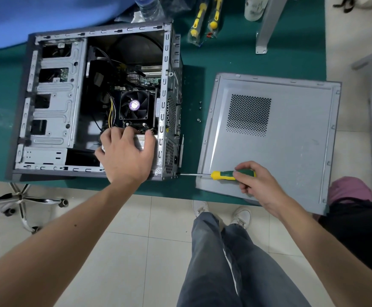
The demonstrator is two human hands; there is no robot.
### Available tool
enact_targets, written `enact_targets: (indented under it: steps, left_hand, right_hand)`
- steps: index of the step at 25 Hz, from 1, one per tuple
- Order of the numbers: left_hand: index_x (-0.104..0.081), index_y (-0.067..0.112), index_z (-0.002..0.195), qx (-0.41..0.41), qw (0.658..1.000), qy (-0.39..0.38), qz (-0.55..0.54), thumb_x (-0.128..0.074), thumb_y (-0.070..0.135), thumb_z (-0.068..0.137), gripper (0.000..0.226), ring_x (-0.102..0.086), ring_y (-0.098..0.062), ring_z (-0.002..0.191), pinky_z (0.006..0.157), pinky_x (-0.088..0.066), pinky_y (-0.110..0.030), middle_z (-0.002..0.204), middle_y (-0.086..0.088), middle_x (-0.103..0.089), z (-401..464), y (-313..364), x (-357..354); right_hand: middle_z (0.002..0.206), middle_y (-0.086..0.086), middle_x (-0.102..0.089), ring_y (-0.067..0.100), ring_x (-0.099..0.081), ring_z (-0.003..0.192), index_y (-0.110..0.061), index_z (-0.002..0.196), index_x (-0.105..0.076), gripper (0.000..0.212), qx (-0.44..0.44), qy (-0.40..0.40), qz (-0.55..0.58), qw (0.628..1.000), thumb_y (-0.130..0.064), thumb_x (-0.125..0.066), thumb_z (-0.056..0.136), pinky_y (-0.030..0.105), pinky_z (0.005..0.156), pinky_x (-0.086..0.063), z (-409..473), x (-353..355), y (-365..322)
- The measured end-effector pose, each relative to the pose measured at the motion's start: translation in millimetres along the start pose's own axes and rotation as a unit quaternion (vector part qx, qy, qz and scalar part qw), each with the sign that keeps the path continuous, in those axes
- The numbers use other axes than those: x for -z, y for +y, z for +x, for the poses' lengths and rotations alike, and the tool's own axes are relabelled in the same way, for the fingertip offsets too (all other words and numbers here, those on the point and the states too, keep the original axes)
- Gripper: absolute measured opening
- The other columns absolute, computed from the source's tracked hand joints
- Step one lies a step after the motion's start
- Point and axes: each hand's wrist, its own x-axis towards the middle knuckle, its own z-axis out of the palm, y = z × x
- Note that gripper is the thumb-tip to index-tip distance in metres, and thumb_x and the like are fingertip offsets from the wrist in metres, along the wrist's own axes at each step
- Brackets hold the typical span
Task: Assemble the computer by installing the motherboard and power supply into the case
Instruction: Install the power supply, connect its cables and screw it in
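The case (96, 103) lies open at upper left on the counter (225, 63); the motherboard (134, 85) already sits inside; my left hand (125, 151) presses the power supply (142, 141) down; my right hand (253, 180) grips the screwdriver (221, 175) at the rear corner; loose screws (199, 111) remain, I'd judge.

Under both hands lies a pale tiled floor (134, 235), evenly lit. A green-covered worktop (236, 58) stretches beyond them. Left of the left hand stands a chrome star-shaped chair base (23, 199) on castors. Well beyond the right hand rises a grey metal leg (269, 25).
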Motion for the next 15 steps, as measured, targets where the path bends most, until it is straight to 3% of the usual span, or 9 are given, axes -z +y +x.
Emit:
enact_targets:
  steps: [4, 7, 10, 12, 15]
  left_hand:
    - [-0.047, 0.021, 0.075, 0.002, 1.0, 0.002, 0.003, -0.033, 0.062, 0.089, 0.045, -0.038, -0.027, 0.125, 0.096, -0.03, -0.05, 0.109, -0.003, -0.055, 0.0, -1.9, -0.8]
    - [-0.047, 0.022, 0.076, 0.0, 1.0, 0.001, -0.001, -0.033, 0.062, 0.089, 0.044, -0.038, -0.027, 0.125, 0.097, -0.03, -0.05, 0.11, -0.004, -0.055, -0.2, -1.4, -1.0]
    - [-0.047, 0.022, 0.077, -0.002, 1.0, 0.004, 0.001, -0.032, 0.062, 0.089, 0.045, -0.038, -0.027, 0.125, 0.096, -0.03, -0.05, 0.11, -0.004, -0.055, -0.3, -2.3, -0.9]
    - [-0.046, 0.021, 0.075, -0.002, 1.0, 0.005, -0.001, -0.033, 0.062, 0.089, 0.045, -0.038, -0.027, 0.124, 0.096, -0.031, -0.05, 0.109, -0.004, -0.055, 0.1, -1.5, -0.9]
    - [-0.044, 0.021, 0.072, -0.001, 1.0, 0.004, -0.001, -0.033, 0.062, 0.089, 0.045, -0.038, -0.027, 0.124, 0.096, -0.031, -0.051, 0.108, -0.003, -0.055, 0.8, -1.1, -1.3]
  right_hand:
    - [0.059, 0.005, -0.063, 0.01, -0.04, 0.042, -0.006, 0.095, -0.07, 0.027, -0.023, 0.001, -0.045, 0.999, -0.033, -0.07, 0.09, 0.018, 0.039, -0.033, 4.4, 0.4, -3.1]
    - [0.064, 0.008, -0.065, 0.01, -0.036, 0.042, -0.007, 0.091, -0.068, 0.037, -0.039, 0.001, -0.086, 0.995, -0.044, -0.063, 0.092, 0.019, 0.039, -0.03, 6.8, -1.9, -7.6]
    - [0.074, 0.006, -0.062, 0.013, -0.048, 0.053, -0.015, 0.1, -0.065, 0.022, -0.006, -0.029, -0.088, 0.996, -0.035, -0.067, 0.092, 0.019, 0.046, -0.04, 5.0, 1.1, -10.3]
    - [0.068, 0.002, -0.06, 0.012, -0.054, 0.055, -0.015, 0.102, -0.067, 0.016, 0.017, -0.032, -0.083, 0.996, -0.024, -0.072, 0.089, 0.018, 0.05, -0.044, 4.0, 4.6, -9.0]
    - [0.059, 0.005, -0.058, 0.012, -0.046, 0.046, -0.007, 0.099, -0.072, 0.021, -0.006, -0.026, -0.078, 0.997, -0.024, -0.073, 0.088, 0.02, 0.045, -0.039, 4.9, 5.5, -7.5]
